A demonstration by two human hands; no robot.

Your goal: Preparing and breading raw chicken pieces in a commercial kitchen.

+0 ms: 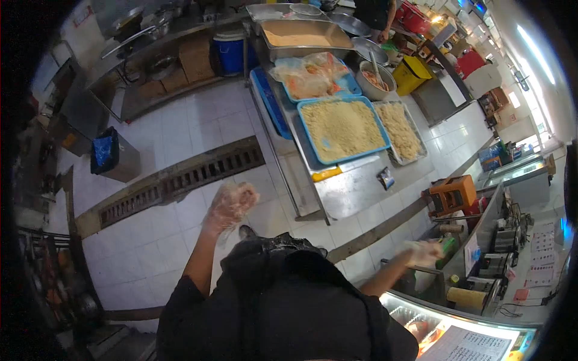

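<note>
My left hand (232, 203), in a clear plastic glove, is raised over the tiled floor with its fingers curled; nothing shows in it. Out to the right, my right hand (423, 253), also gloved and blurred, is beside a green object (447, 250); whether it touches or holds that cannot be told. Ahead, the steel table (352, 198) bears a blue tray of yellowish crumbs (341, 128), a clear tray of breaded pieces (399, 131), a knife with a yellow handle (327, 174) and a small packet (385, 178).
Behind the crumbs are a blue tray with a plastic bag of food (311, 76), a steel pan (307, 40) and a pot with tongs (375, 81). A waste bin (115, 155) stands left, an orange stool (451, 194) right. A lit display case (451, 329) is near my right arm. Another person stands at the far end.
</note>
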